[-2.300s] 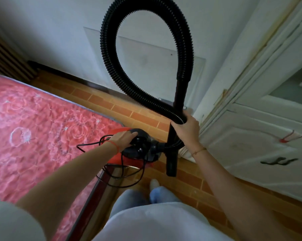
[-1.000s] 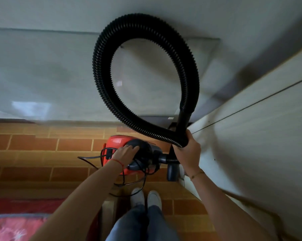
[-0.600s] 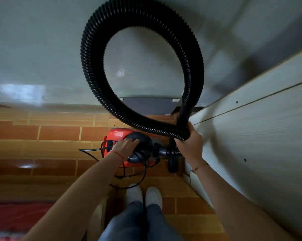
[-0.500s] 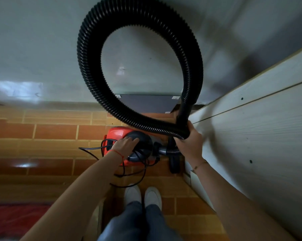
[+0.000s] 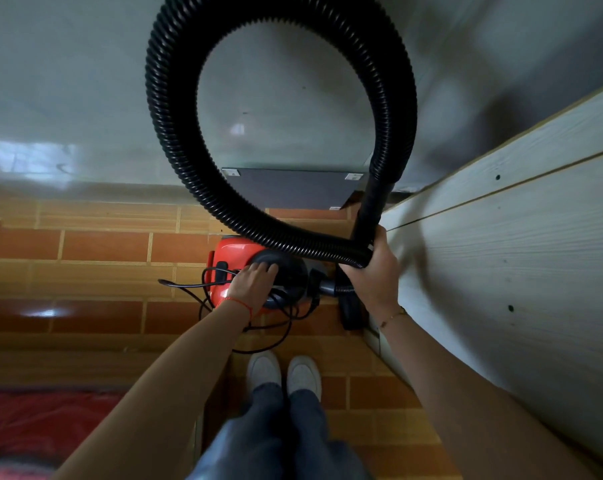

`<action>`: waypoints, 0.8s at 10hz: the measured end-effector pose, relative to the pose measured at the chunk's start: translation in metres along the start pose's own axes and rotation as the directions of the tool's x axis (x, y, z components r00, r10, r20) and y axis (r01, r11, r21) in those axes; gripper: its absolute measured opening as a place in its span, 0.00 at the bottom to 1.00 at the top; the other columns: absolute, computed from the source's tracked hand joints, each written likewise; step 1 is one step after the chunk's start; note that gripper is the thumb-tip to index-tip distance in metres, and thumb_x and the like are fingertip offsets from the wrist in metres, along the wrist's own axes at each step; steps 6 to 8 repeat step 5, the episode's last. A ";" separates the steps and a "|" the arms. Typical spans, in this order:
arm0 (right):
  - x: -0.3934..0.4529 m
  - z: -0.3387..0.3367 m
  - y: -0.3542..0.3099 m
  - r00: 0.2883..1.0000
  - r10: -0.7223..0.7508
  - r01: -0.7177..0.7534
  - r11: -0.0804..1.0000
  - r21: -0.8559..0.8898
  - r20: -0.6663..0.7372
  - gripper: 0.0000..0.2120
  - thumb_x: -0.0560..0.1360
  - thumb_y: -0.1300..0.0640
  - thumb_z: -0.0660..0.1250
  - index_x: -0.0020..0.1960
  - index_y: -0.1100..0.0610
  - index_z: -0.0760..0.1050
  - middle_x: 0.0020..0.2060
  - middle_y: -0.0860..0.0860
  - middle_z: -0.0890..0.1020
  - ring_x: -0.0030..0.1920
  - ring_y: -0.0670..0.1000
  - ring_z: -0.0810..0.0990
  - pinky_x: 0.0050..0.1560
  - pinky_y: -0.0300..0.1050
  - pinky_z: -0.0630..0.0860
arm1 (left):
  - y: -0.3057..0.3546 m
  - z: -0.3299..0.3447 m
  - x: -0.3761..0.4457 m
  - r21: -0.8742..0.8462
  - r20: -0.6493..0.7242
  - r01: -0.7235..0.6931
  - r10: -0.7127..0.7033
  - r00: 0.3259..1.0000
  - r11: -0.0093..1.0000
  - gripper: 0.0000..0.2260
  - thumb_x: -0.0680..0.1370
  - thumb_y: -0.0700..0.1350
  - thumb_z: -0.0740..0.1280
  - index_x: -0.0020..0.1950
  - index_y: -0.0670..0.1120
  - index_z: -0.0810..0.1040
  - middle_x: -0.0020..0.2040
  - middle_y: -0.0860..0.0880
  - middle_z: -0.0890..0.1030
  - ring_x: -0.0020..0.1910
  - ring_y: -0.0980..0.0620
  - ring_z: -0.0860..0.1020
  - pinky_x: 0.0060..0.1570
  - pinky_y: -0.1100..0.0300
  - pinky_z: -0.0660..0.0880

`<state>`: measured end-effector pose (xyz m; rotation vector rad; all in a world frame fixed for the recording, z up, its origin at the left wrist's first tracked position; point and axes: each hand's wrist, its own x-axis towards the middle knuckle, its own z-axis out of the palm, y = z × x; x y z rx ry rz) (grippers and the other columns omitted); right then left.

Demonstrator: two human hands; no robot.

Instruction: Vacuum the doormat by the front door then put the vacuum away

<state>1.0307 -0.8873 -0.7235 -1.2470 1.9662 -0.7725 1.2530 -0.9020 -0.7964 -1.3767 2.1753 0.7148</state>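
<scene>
A small red and black vacuum (image 5: 229,259) hangs low over the brick floor, just in front of my feet. My left hand (image 5: 255,284) grips its black top handle. Its ribbed black hose (image 5: 170,109) curls up in a big loop in front of me. My right hand (image 5: 374,271) grips the hose together with the rigid black tube where they cross. The tube's lower end (image 5: 350,311) hangs beside the vacuum. A black power cord (image 5: 279,336) dangles in loops under my left wrist. No doormat can be seen.
A pale wooden panel (image 5: 501,271) stands close on my right. A grey-white wall (image 5: 68,98) faces me, with a dark flat board (image 5: 293,188) at its foot. A red patterned cover (image 5: 33,420) lies at the lower left. My white shoes (image 5: 282,374) stand on orange brick tiles.
I have turned from the red cover toward the wall corner, carrying the vacuum. Over the last second the hose loop has risen and widened. Both grips are unchanged.
</scene>
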 end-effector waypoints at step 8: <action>-0.036 -0.031 -0.039 0.959 0.186 -0.048 0.853 -0.520 0.216 0.54 0.64 0.43 0.78 0.77 0.62 0.51 0.74 0.59 0.60 0.75 0.59 0.57 0.74 0.58 0.60 | 0.009 -0.046 -0.099 -0.225 -0.120 0.073 -0.102 0.988 0.972 0.28 0.82 0.43 0.59 0.79 0.41 0.51 0.79 0.44 0.55 0.79 0.46 0.51 0.77 0.54 0.48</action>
